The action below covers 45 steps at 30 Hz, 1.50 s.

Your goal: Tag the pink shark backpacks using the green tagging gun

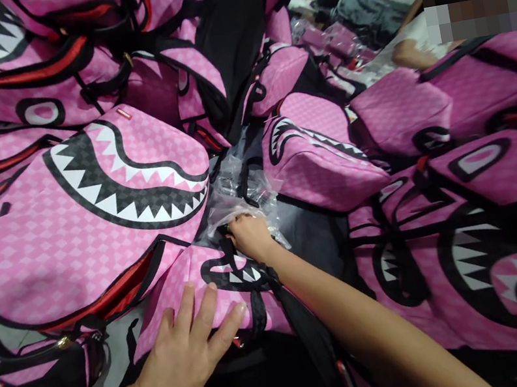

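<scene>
My left hand (196,339) lies with fingers spread on a pink checkered bag (166,295) that has a black-and-white shark-mouth print. Farther forward, my right hand (249,234) has its fingers curled at the edge of crumpled clear plastic packaging (257,184). A dark strip shows by its fingertips, but what the fingers grip is hidden. My right forearm passes over the black strap (304,318) of the bag under my left hand. To the left rests a large pink backpack (25,252) with a toothed shark mouth and a partly open, red-lined zipper.
Pink shark bags are heaped on both sides, including a boxy bag (329,172) right of the plastic and a pile (502,258) at right. More backpacks (55,75) are stacked at upper left. A person (408,53) is at upper right; others appear farther back.
</scene>
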Motion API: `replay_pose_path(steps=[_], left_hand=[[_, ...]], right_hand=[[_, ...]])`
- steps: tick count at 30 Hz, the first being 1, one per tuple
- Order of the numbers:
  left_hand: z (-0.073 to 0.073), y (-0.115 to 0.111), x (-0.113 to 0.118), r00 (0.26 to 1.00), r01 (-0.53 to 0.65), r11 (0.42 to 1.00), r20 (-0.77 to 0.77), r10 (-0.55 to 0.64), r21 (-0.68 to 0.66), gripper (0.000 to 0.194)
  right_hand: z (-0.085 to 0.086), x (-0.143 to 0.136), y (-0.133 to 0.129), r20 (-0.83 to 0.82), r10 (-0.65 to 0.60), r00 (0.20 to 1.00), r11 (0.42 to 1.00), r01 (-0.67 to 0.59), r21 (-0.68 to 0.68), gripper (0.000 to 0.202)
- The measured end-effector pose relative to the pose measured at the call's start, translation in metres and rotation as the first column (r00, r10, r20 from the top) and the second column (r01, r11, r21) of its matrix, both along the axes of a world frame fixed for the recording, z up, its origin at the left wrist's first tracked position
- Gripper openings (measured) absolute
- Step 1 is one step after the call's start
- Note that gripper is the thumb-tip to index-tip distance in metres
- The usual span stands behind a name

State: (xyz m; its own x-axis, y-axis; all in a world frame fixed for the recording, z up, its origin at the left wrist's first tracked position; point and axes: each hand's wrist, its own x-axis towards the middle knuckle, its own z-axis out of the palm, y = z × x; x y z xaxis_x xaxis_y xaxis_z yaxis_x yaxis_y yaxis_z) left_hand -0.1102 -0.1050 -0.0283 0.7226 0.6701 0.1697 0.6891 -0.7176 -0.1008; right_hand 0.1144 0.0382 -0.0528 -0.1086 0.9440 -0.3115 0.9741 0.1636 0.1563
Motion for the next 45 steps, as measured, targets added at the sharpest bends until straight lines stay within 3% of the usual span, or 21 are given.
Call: replay_pose_path(steps=[6, 10, 14, 17, 19, 21, 23, 24, 25, 27, 31, 33, 37, 45], left_hand=[[-0.007, -0.001, 0.001, 1.0, -0.008, 0.999, -0.014, 0.009, 0.032, 0.076], [-0.013, 0.0, 0.002, 0.998, -0.031, 0.998, -0.05, 0.033, 0.048, 0.075], [-0.008, 0.011, 0.005, 0.998, -0.018, 0.998, -0.054, 0.021, 0.06, 0.079], [0.003, 0.024, 0.01, 0.998, 0.002, 1.0, -0.06, -0.004, -0.028, 0.081], [0.009, 0.033, 0.014, 0.998, 0.017, 0.995, -0.064, -0.023, -0.098, 0.085], [0.012, 0.041, 0.018, 0.997, 0.035, 0.987, -0.06, -0.045, -0.158, 0.086], [0.012, 0.046, 0.021, 0.997, 0.044, 0.981, -0.05, -0.054, -0.191, 0.085], [0.011, 0.048, 0.022, 0.998, 0.045, 0.979, -0.043, -0.055, -0.201, 0.083], [0.01, 0.049, 0.023, 0.998, 0.048, 0.977, -0.033, -0.056, -0.208, 0.081], [0.008, 0.051, 0.022, 0.997, 0.071, 0.974, -0.01, -0.074, -0.214, 0.082], [0.007, 0.052, 0.017, 0.993, 0.115, 0.962, 0.036, -0.109, -0.247, 0.095], [0.008, 0.051, 0.013, 0.993, 0.11, 0.958, 0.069, -0.095, -0.264, 0.099], [0.005, 0.049, 0.007, 0.988, 0.04, 0.935, 0.153, 0.015, -0.353, 0.101], [-0.003, 0.049, 0.003, 0.96, 0.025, 0.901, 0.262, 0.099, -0.433, 0.104]], right_hand=[[0.003, 0.009, -0.008, 0.006, -0.052, 0.999, 0.997, 0.051, 0.06, 0.039], [0.008, 0.017, -0.008, -0.031, -0.071, 0.997, 0.996, 0.072, 0.054, 0.031], [0.029, 0.024, -0.023, -0.087, -0.105, 0.991, 0.993, 0.11, 0.052, 0.024], [0.056, 0.03, -0.058, -0.261, -0.234, 0.936, 0.936, 0.289, 0.199, 0.019], [0.074, 0.034, -0.089, -0.575, -0.295, 0.763, 0.813, 0.517, 0.268, 0.015], [0.088, 0.032, -0.121, -0.847, -0.301, 0.438, 0.73, 0.677, 0.09, 0.031], [0.094, 0.024, -0.148, -0.916, -0.374, 0.146, 0.721, 0.667, -0.188, 0.043], [0.094, 0.018, -0.158, -0.906, -0.417, 0.075, 0.722, 0.633, -0.28, 0.044], [0.092, 0.011, -0.166, -0.897, -0.439, 0.056, 0.732, 0.601, -0.321, 0.042], [0.083, -0.001, -0.176, -0.907, -0.398, 0.136, 0.786, 0.561, -0.261, 0.034], [0.06, -0.017, -0.182, -0.836, -0.115, 0.536, 0.873, 0.456, 0.172, 0.019], [0.052, -0.021, -0.182, -0.754, -0.007, 0.657, 0.901, 0.331, 0.281, 0.022], [0.049, -0.028, -0.176, -0.657, 0.07, 0.751, 0.96, 0.128, 0.249, 0.029], [0.06, -0.031, -0.165, -0.533, 0.003, 0.846, 0.992, 0.063, 0.107, 0.026]])
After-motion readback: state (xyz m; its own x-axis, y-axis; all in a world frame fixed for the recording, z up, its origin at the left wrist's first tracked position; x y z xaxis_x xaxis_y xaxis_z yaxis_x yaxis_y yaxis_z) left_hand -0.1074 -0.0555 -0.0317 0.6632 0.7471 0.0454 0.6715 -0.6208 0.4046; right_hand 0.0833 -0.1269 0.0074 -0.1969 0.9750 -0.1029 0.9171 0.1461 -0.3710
